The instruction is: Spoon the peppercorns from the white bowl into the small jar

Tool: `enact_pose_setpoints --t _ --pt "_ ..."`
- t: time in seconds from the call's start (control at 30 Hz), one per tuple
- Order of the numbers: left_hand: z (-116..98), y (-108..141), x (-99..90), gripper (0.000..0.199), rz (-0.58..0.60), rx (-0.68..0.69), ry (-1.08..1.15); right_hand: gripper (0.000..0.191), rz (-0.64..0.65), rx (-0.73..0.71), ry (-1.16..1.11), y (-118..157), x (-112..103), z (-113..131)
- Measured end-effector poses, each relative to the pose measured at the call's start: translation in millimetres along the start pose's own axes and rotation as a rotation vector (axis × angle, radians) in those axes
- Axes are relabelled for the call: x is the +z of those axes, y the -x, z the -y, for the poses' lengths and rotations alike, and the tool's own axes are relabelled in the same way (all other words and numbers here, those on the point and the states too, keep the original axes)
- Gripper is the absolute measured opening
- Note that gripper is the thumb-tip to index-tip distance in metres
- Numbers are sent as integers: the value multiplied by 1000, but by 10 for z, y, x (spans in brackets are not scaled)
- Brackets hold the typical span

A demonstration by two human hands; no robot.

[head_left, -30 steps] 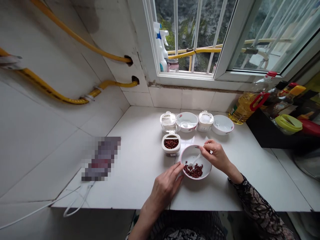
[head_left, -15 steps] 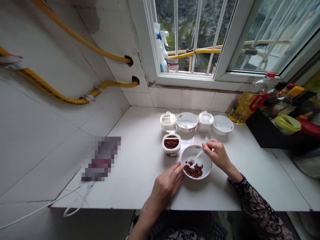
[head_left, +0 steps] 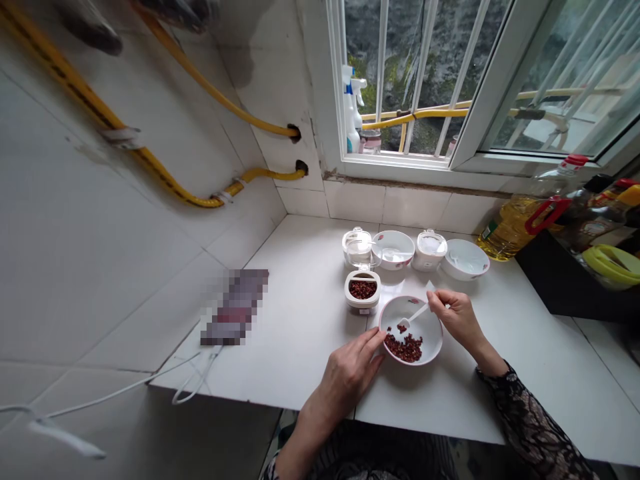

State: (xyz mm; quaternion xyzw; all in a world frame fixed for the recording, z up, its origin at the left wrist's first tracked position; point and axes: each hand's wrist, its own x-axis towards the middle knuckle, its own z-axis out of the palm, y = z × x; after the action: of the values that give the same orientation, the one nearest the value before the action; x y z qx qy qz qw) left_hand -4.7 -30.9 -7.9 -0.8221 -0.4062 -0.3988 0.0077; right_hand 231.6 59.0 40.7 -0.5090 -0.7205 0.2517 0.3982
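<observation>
A white bowl (head_left: pixel 431 337) with a pink rim stands near the counter's front, dark red dried peppercorns (head_left: pixel 406 348) lying in its lower part. Between the fingertips of my right hand (head_left: pixel 457 320) is the handle of a small white spoon (head_left: pixel 416 316), its tip inside the bowl beside a few peppercorns. My left hand (head_left: pixel 350 370) rests against the bowl's left rim, fingers extended and thumb somewhat apart, holding nothing. Just behind and left of the bowl sits an open white jar (head_left: pixel 363 304) of the same peppercorns.
Behind stand a clear-lidded jar (head_left: pixel 357 248), a bowl (head_left: pixel 393 251), a jar of white contents (head_left: pixel 429 252) and another bowl (head_left: pixel 466 260). An oil bottle (head_left: pixel 510 223) and a black rack (head_left: pixel 547 277) are at right. A blurred object (head_left: pixel 235 307) with a white cable lies left.
The view has shifted, so the counter things appear further right. The spoon's tip is a little clear of the main pile, with a few peppercorns by it. My left hand stays at the rim.
</observation>
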Motion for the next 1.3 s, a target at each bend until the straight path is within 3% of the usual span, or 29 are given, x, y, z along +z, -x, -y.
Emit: enact_pose_setpoints --t 0.8,1.3 --pt "31 30 44 32 -28 17 12 51 -51 79 -160 -68 -7 -64" --pt "61 61 56 33 -33 38 -6 51 -40 77 -132 -56 55 -103"
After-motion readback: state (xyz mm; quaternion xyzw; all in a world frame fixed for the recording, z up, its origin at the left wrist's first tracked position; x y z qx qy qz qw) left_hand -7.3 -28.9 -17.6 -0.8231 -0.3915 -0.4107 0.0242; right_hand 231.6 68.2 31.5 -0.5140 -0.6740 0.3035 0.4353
